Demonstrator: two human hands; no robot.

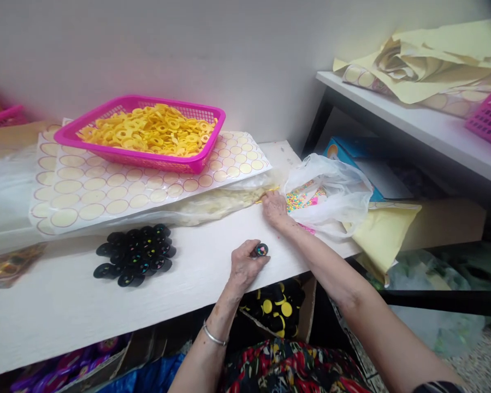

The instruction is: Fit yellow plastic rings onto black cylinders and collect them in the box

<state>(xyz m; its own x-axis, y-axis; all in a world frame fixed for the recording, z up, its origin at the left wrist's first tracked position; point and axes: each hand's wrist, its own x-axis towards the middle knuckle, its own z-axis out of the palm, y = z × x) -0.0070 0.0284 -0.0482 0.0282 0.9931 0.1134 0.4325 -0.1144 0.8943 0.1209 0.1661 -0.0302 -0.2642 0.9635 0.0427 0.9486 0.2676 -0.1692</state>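
Note:
My left hand (pixel 245 265) is closed round a small black cup (pixel 262 249), its open top facing up with colourful bits inside. Farther forward, my right hand (pixel 274 208) has its fingers bent together at the end of a clear plastic bag (pixel 212 206) of pale yellow pieces. Something thin and yellow shows at those fingertips, too small to name. Just right of that hand lies a white plastic bag (pixel 343 185) with small multicoloured beads (pixel 300 199) in its mouth. A cluster of several black cups (pixel 136 254) with coloured bits inside stands on the white table (pixel 73 305).
A pink basket (pixel 206 158) of yellow rings (pixel 155 131) rests on sheets of round stickers (pixel 118 191). Below the table edge is a cardboard box (pixel 308 314) of black cups with yellow lids (pixel 286 309). A white shelf (pixel 409 123) stands at right, near a blue box (pixel 352 158).

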